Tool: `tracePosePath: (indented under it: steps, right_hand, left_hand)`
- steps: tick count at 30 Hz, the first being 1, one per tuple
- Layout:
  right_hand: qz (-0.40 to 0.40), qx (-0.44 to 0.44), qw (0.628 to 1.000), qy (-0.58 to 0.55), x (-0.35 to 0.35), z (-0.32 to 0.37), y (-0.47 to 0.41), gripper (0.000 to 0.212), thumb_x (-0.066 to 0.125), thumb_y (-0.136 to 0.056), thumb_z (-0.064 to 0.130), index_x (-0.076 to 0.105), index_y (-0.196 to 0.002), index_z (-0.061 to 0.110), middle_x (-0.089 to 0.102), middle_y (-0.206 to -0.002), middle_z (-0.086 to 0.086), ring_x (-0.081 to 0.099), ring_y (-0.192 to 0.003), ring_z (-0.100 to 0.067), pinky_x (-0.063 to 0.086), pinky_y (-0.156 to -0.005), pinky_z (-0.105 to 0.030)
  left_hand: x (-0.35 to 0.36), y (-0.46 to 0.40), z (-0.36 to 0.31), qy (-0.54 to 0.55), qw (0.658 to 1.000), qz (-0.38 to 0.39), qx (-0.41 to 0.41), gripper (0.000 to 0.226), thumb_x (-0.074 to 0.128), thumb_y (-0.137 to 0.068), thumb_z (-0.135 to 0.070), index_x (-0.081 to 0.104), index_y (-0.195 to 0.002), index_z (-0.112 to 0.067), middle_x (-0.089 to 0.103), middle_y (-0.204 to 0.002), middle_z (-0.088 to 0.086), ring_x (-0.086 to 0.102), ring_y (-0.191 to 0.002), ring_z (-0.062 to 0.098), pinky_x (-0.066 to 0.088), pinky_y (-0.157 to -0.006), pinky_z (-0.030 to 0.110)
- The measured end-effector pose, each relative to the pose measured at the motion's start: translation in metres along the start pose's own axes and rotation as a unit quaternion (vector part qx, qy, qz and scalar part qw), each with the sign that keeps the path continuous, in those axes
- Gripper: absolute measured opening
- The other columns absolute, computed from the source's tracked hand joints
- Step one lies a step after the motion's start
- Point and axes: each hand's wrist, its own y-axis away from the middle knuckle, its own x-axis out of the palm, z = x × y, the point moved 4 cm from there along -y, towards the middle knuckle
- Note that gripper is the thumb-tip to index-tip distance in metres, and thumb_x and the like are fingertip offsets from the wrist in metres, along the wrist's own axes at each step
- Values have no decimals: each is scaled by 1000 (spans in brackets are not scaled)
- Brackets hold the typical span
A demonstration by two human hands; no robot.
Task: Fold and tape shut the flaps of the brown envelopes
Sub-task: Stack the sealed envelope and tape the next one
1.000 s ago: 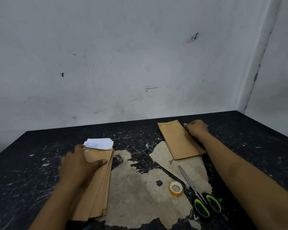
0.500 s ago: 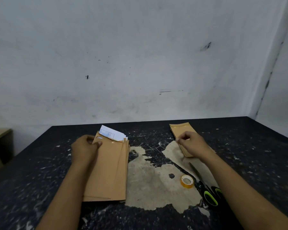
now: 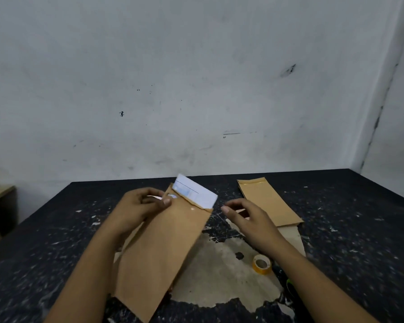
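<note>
Left hand [image 3: 138, 206] pinching brown envelope [image 3: 163, 248] near its open top, white paper [image 3: 196, 193] sticking out, right hand [image 3: 250, 217] loosely spread just right of it, tape roll [image 3: 262, 264] further right, finished envelope stack [image 3: 268, 201] beyond

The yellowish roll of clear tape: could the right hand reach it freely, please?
Probably yes: the right hand holds nothing, and the yellowish roll of clear tape lies uncovered on the worn tabletop beside that forearm.
</note>
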Motion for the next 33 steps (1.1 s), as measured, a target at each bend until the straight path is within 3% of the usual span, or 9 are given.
tracePosePath:
  steps: [3,5,8,14,19,24,29,33]
  right_hand:
    - [31,10,999,-37,8,11,5,47,68,-84,58,64,-124,34,67,-110,18,62,-96,5,52,-76,-17]
    - [20,3,999,-26,10,12,7,37,80,-81,47,68,-113,31,67,-105,16,60,-92,7,49,-70,-12]
    - [-14,-10,1000,-1,8,12,7,23,85,-79,32,68,-93,24,66,-91,11,59,-81,3,45,-64,-12]
    - [-33,-74,995,62,4,13,9,27,84,-78,17,59,-77,28,61,-81,10,53,-73,-2,43,-62,-15]
    - [-16,-174,962,209,13,19,12,25,77,-84,32,52,-85,37,54,-85,19,49,-81,-1,38,-68,-14]
    - [-20,-190,944,268,15,23,15,10,73,-89,32,64,-94,28,62,-92,13,46,-82,-4,36,-70,-22]
    - [8,-117,965,233,19,22,14,14,68,-92,40,58,-96,32,61,-91,12,56,-82,-6,53,-72,-29]
    - [20,-6,990,141,18,14,13,43,84,-75,48,66,-109,29,66,-93,11,61,-76,-7,48,-54,-21]
  left_hand:
    - [29,4,-1,10,997,72,0,21,79,-82,-21,73,-98,-10,75,-78,4,63,-67,6,45,-59,16]
    - [46,5,1,-12,995,97,6,20,80,-82,-22,73,-97,-11,73,-76,4,63,-67,4,45,-59,13]
    - [59,3,8,-45,994,96,10,19,80,-82,-26,74,-97,-16,76,-80,7,68,-72,6,50,-67,20]
    - [69,-3,20,-64,995,68,28,15,81,-82,-27,74,-92,-19,76,-82,8,71,-77,16,54,-73,33]
    - [69,-7,24,-74,994,56,50,8,74,-88,-34,75,-89,-26,76,-87,0,71,-86,19,56,-82,40]
    - [69,-7,21,-65,995,56,57,9,73,-89,-30,75,-92,-21,77,-90,2,72,-87,18,56,-85,40]
    - [69,-6,20,-59,993,81,62,13,73,-88,-33,75,-95,-23,76,-95,1,71,-92,16,55,-89,41]
    - [72,-3,16,-57,991,102,67,15,71,-90,-31,74,-98,-19,77,-95,2,72,-93,16,55,-87,37]
